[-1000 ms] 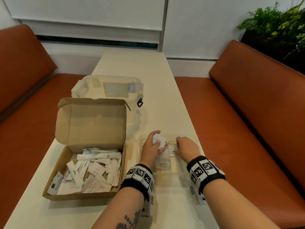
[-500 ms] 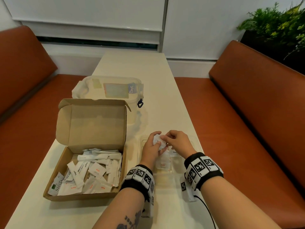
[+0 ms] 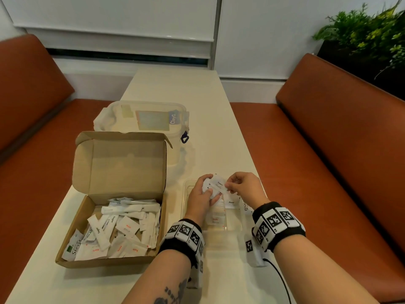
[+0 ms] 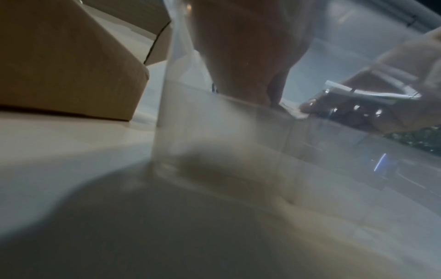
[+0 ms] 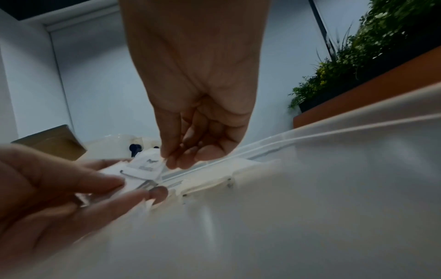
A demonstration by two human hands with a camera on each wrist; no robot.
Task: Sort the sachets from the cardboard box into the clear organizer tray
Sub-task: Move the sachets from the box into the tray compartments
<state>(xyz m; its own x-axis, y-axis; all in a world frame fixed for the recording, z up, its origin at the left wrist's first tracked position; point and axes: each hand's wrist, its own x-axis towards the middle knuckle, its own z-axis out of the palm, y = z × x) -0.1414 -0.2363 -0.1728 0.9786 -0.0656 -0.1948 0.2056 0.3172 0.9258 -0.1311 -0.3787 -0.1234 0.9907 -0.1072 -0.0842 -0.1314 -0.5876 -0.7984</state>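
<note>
Left hand (image 3: 202, 197) curled around a sachet bunch (image 3: 209, 189), right hand (image 3: 242, 185) apparently pinching the top Pepper sachet (image 3: 219, 184).

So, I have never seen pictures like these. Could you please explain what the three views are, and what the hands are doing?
No machine here: a person wears one camera on the head and one on each wrist. The head view looks down on a table. On it stand an open cardboard box of sachets and a clear organizer tray. The left hand holds a small bunch of sachets over the tray. The right hand pinches one, marked Pepper. The right wrist view shows that pinch close up; the left wrist view is blurred, looking through the tray wall.
</note>
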